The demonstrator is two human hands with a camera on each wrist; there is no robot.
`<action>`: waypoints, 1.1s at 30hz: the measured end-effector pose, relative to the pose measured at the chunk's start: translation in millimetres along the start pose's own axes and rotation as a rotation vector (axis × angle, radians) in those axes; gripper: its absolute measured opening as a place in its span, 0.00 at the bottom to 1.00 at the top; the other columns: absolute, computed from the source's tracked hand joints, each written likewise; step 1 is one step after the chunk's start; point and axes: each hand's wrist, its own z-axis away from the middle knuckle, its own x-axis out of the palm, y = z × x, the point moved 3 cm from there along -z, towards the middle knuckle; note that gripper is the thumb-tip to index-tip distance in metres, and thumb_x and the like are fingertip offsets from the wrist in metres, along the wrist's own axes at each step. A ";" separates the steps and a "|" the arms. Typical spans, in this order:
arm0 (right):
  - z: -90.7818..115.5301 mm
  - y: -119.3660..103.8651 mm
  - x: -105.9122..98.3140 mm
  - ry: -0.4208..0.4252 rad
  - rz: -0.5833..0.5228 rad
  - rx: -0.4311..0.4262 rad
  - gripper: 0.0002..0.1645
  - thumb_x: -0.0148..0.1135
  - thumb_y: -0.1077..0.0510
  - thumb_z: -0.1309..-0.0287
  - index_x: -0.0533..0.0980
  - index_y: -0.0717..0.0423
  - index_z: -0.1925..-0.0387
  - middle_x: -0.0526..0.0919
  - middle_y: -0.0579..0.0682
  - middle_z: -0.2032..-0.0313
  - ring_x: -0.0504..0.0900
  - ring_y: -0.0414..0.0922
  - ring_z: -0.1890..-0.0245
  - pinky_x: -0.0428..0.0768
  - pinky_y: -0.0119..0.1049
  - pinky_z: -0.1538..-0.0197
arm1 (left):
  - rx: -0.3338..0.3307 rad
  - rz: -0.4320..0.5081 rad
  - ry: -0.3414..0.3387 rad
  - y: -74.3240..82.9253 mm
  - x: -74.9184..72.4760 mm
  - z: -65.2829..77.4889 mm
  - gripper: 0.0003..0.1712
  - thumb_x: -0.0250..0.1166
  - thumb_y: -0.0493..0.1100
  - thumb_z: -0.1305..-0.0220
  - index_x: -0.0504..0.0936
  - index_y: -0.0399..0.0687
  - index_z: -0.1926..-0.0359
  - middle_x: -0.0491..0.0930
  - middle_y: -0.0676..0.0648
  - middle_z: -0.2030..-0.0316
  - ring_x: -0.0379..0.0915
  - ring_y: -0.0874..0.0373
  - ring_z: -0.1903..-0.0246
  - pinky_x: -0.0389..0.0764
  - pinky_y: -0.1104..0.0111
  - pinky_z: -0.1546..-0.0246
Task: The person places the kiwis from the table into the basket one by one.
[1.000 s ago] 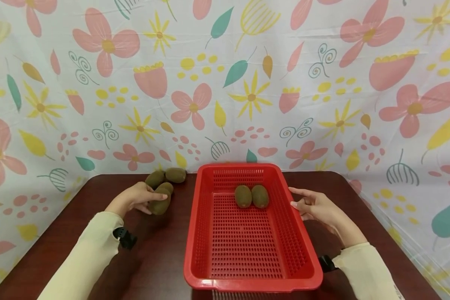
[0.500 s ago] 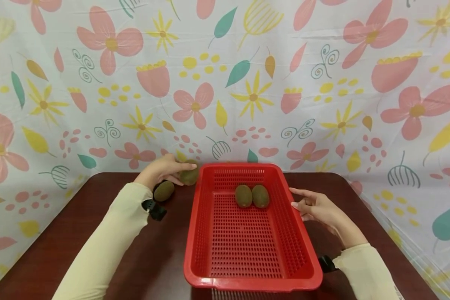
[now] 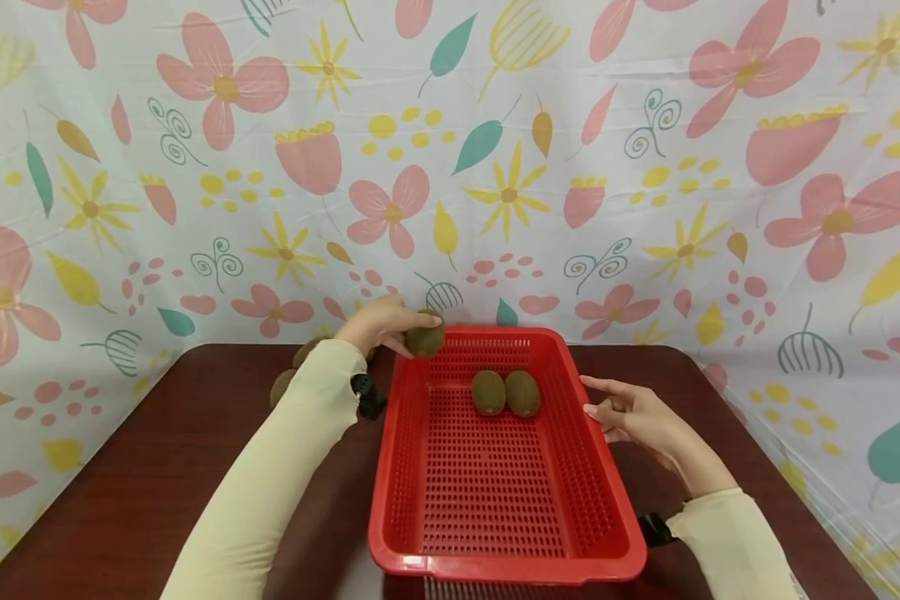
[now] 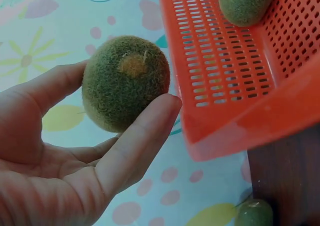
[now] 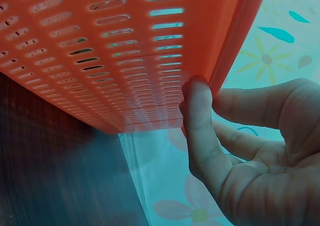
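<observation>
In the head view my left hand (image 3: 392,325) holds a brown fuzzy kiwi (image 3: 424,335) over the far left corner of a red plastic basket (image 3: 506,569). The left wrist view shows thumb and fingers on either side of this kiwi, beside the basket wall. Two more kiwis, a left one (image 3: 489,392) and a right one (image 3: 522,392), lie side by side inside the basket. At the basket's right rim, my right hand (image 3: 637,421) grips with thumb and fingers; in the right wrist view their tips are right at the rim and perforated wall.
More kiwis, one of them a kiwi (image 3: 282,387) partly behind my left sleeve (image 3: 270,483), rest on the dark wooden table (image 3: 150,467) left of the basket. A flower-patterned cloth (image 3: 450,167) hangs behind and around the table.
My left hand has lifted a kiwi from the group at the left and carried it right to the basket's far left corner. The right hand and basket have stayed in place.
</observation>
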 end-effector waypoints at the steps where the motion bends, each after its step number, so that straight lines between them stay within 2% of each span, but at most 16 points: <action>1: -0.2 0.0 0.1 -0.001 0.001 0.000 0.42 0.62 0.55 0.37 0.55 0.60 0.27 0.80 0.58 0.64 0.84 0.51 0.65 0.84 0.45 0.58 | -0.007 0.015 0.003 0.2 1.7 -2.2 0.45 0.64 0.45 0.36 0.48 0.31 0.30 0.58 0.33 0.35 0.70 0.38 0.43 0.82 0.55 0.55; 9: 1.2 -0.2 -2.0 0.011 0.009 -0.004 0.42 0.62 0.55 0.37 0.55 0.61 0.28 0.81 0.58 0.64 0.84 0.51 0.66 0.84 0.43 0.59 | -0.091 0.072 0.000 5.7 24.8 -22.0 0.38 0.66 0.42 0.37 0.58 0.30 0.34 0.61 0.33 0.35 0.65 0.36 0.39 0.80 0.52 0.52; 14: 0.5 0.2 -1.0 0.004 0.012 -0.008 0.42 0.62 0.55 0.36 0.55 0.61 0.28 0.80 0.58 0.64 0.84 0.51 0.65 0.84 0.43 0.59 | -0.166 0.087 -0.034 2.6 40.6 -31.9 0.37 0.64 0.41 0.36 0.58 0.31 0.32 0.58 0.31 0.33 0.60 0.34 0.37 0.77 0.50 0.49; 17: -0.5 -0.4 0.2 -0.001 0.010 -0.008 0.42 0.62 0.55 0.36 0.55 0.61 0.28 0.80 0.58 0.64 0.84 0.51 0.65 0.84 0.44 0.58 | -0.184 0.085 -0.065 -0.9 48.1 -34.4 0.36 0.62 0.40 0.34 0.58 0.31 0.31 0.57 0.32 0.32 0.58 0.35 0.35 0.75 0.48 0.46; 21: -1.1 -1.1 0.7 -0.003 0.010 -0.007 0.42 0.62 0.55 0.37 0.55 0.60 0.28 0.80 0.58 0.64 0.84 0.50 0.66 0.84 0.44 0.58 | -0.194 0.075 -0.069 -7.4 55.3 -38.8 0.33 0.61 0.39 0.33 0.60 0.32 0.32 0.55 0.33 0.31 0.56 0.35 0.34 0.75 0.47 0.46; 24: -0.7 -1.9 0.3 -0.003 0.006 -0.006 0.42 0.62 0.55 0.36 0.55 0.60 0.28 0.80 0.58 0.64 0.84 0.50 0.66 0.84 0.44 0.58 | -0.214 0.083 -0.064 -14.5 61.1 -43.8 0.31 0.61 0.38 0.33 0.62 0.32 0.34 0.54 0.32 0.31 0.55 0.33 0.34 0.73 0.47 0.44; 29: 0.3 -3.8 0.8 -0.015 -0.008 -0.016 0.42 0.61 0.56 0.36 0.53 0.62 0.27 0.80 0.57 0.64 0.84 0.49 0.66 0.84 0.44 0.59 | -0.245 0.133 -0.038 -26.2 69.0 -46.9 0.32 0.61 0.36 0.34 0.60 0.32 0.33 0.51 0.33 0.30 0.53 0.34 0.34 0.71 0.47 0.42; 31: 0.7 -4.2 1.3 -0.016 -0.010 -0.016 0.41 0.61 0.56 0.35 0.53 0.62 0.27 0.80 0.57 0.64 0.84 0.49 0.67 0.84 0.43 0.59 | -0.264 0.143 -0.020 -29.9 70.3 -47.4 0.34 0.62 0.36 0.35 0.59 0.32 0.32 0.52 0.33 0.31 0.55 0.34 0.34 0.71 0.46 0.42; 33: 0.8 -4.4 1.5 -0.013 -0.009 -0.014 0.41 0.61 0.56 0.35 0.53 0.61 0.27 0.80 0.57 0.64 0.84 0.49 0.67 0.84 0.43 0.59 | -0.263 0.115 0.001 -32.8 71.1 -50.4 0.32 0.63 0.36 0.36 0.64 0.32 0.35 0.57 0.33 0.32 0.59 0.35 0.36 0.72 0.46 0.44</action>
